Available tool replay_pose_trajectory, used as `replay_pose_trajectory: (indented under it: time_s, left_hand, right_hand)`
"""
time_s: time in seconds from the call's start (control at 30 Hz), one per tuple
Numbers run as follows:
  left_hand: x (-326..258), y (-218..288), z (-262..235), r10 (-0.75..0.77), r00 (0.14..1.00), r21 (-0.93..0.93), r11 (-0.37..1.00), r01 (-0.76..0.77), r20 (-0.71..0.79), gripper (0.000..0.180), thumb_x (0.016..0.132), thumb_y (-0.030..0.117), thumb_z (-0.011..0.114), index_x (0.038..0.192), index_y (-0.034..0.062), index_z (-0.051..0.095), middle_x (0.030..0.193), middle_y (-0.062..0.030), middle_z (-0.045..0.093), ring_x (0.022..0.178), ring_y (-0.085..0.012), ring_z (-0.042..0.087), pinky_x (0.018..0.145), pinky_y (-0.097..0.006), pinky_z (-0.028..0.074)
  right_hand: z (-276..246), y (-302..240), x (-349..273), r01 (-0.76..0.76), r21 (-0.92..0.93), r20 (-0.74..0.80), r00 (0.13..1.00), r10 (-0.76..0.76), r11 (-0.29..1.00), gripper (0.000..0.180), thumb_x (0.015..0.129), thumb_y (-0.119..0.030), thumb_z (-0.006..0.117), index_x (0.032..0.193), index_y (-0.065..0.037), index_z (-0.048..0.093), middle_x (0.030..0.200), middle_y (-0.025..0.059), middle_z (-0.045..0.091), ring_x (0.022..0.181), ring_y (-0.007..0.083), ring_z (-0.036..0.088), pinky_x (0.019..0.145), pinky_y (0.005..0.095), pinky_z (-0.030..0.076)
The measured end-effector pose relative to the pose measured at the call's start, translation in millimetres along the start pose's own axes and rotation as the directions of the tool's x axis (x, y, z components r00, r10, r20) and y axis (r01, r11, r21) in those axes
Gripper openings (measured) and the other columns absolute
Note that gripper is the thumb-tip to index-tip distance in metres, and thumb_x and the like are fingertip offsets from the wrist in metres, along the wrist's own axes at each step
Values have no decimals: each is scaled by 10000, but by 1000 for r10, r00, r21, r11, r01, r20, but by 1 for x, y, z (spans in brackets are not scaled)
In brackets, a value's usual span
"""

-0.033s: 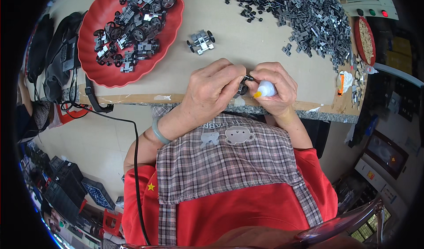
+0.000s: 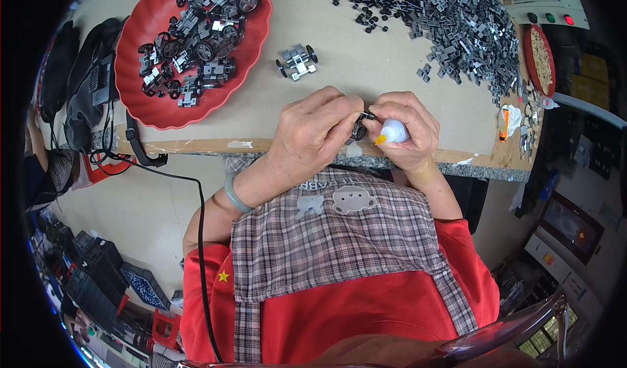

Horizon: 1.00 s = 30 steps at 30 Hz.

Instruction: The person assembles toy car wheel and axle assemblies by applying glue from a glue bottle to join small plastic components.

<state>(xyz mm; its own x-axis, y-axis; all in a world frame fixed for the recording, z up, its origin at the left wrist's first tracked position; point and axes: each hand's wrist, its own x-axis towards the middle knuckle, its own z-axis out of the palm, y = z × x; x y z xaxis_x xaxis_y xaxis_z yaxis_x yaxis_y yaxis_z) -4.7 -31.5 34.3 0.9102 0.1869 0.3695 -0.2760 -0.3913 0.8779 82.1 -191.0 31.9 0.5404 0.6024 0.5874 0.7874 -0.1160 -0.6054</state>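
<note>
My left hand is closed on a small grey-and-black wheeled toy chassis at the table's near edge, with much of it hidden behind the fingers. Held in my closed right hand is a small white squeeze bottle with a yellow tip, pointing down and left. My right thumb and fingertips also meet the chassis beside a black wheel part; whether they grip it I cannot tell. Beyond my left hand, another wheeled chassis rests on the table.
Several wheeled chassis fill part of a red scalloped tray at the left. A large heap of grey parts and black wheel-and-axle pieces spreads at the far right. An orange-and-white item lies near the right edge. A black cable hangs left of me.
</note>
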Motion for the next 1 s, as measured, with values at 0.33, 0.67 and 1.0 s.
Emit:
replay_pose_trajectory:
  time_s: [0.33, 0.67, 1.0]
  left_hand:
    - [4, -2, -4, -31, 999, 31, 999, 32, -20, 119, 788, 3, 652, 904, 9, 626, 743, -100, 611, 573, -202, 599, 502, -301, 469]
    - [-4, -13, -2, -258, 962, -274, 922, 274, 94, 260, 787, 49, 694, 1041, 19, 651, 863, -88, 671, 677, -133, 617, 583, -254, 483]
    - [1, -10, -4, -26, 999, -10, 1000, 26, 31, 225, 775, -3, 663, 999, 3, 646, 864, -123, 665, 700, -230, 643, 622, -305, 521]
  right_hand:
    - [0, 1, 6, 25, 52, 13, 1000, -26, 998, 256, 664, -37, 784, 894, -38, 673, 869, 102, 655, 724, 180, 648, 584, 263, 529]
    - [-8, 1, 9, -5, 46, 95, 995, 1, 999, 235, 661, -26, 742, 888, -19, 683, 886, 113, 644, 729, 199, 651, 608, 274, 547]
    - [-13, 3, 12, -78, 55, 251, 966, 62, 995, 251, 651, -1, 732, 895, -14, 673, 888, 99, 613, 747, 211, 636, 633, 283, 538]
